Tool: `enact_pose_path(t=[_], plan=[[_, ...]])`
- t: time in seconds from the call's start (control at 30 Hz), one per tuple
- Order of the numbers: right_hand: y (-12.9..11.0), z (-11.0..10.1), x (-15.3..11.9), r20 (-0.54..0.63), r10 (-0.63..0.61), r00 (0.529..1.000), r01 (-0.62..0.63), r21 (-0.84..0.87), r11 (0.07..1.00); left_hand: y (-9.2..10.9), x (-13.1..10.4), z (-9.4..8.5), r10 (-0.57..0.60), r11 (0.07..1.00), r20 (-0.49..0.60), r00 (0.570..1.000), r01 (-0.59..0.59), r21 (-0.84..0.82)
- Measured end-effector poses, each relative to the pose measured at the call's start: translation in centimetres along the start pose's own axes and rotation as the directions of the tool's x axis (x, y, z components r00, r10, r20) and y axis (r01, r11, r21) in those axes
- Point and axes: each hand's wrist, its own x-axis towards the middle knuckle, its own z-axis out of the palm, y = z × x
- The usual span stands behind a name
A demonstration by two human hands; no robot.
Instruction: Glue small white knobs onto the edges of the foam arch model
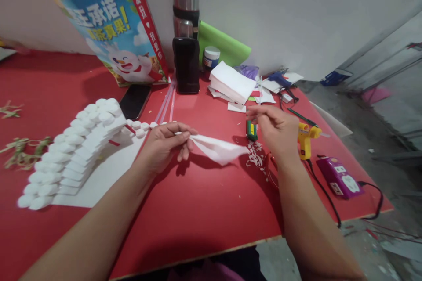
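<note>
Between the thumb and fingers of my left hand (171, 140), a thin white piece of paper or tissue (220, 150) is pinched by one end. Its loose end hangs out to the right, above the red table. My right hand (275, 129) is raised just beyond that end, apart from it. The right fingers are bent and drawn together; whether they hold something small is hidden. Below them lie a small green and yellow object (252, 131) and a scatter of white paper scraps (256, 158). A red loop (272, 169), perhaps a scissors handle, is partly covered by my right forearm.
On the left, a curved white model (74, 149) of round white pieces and strips stands on white paper. Behind are a phone (135, 101), a black case (186, 66), a thermos (186, 4) and stacked paper (232, 82). Right: a yellow glue gun (306, 140) and purple power socket (341, 178).
</note>
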Motion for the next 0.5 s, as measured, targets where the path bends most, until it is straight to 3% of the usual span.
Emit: enact_pose_path(t=[0.03,0.07,0.1,0.17,0.2,0.3,0.33,0.37,0.4,0.5], plan=[[-0.2,0.1,0.0,0.012,0.076,0.997,-0.077,0.116,0.990,0.0,-0.2,0.1,-0.041,0.999,0.070,0.997,0.040,0.009],[-0.5,0.4,-0.1,0.101,0.163,0.981,-0.184,0.245,0.952,-0.1,-0.5,0.2,-0.082,0.997,0.138,0.987,0.080,0.020],[-0.9,0.9,-0.3,0.253,0.243,0.937,-0.323,0.351,0.879,-0.3,-0.8,0.4,-0.117,0.993,0.193,0.974,0.112,0.032],[-1.7,2.1,-1.1,0.574,0.332,0.748,-0.604,0.383,0.699,-0.7,-1.2,0.8,-0.147,0.989,0.243,0.959,0.140,0.047],[-2.1,2.7,-1.6,0.680,0.340,0.649,-0.691,0.340,0.638,-0.9,-1.3,0.9,-0.148,0.989,0.244,0.958,0.138,0.058],[-2.9,4.3,-2.9,0.870,0.268,0.413,-0.783,0.189,0.592,-1.1,-1.3,1.0,-0.127,0.985,0.219,0.967,0.096,0.143],[-2.9,4.6,-3.2,0.894,0.250,0.373,-0.777,0.153,0.611,-1.0,-1.3,1.0,-0.123,0.979,0.211,0.970,0.083,0.186],[-2.8,4.9,-3.4,0.900,0.249,0.358,-0.760,0.126,0.637,-1.0,-1.1,0.9,-0.123,0.970,0.197,0.973,0.077,0.229],[-2.7,5.0,-3.5,0.888,0.263,0.378,-0.734,0.114,0.670,-0.9,-1.0,0.9,-0.125,0.962,0.178,0.976,0.075,0.262],[-1.8,5.1,-3.6,0.825,0.312,0.472,-0.670,0.106,0.734,-0.8,-0.7,1.0,-0.123,0.949,0.106,0.987,0.086,0.302]])
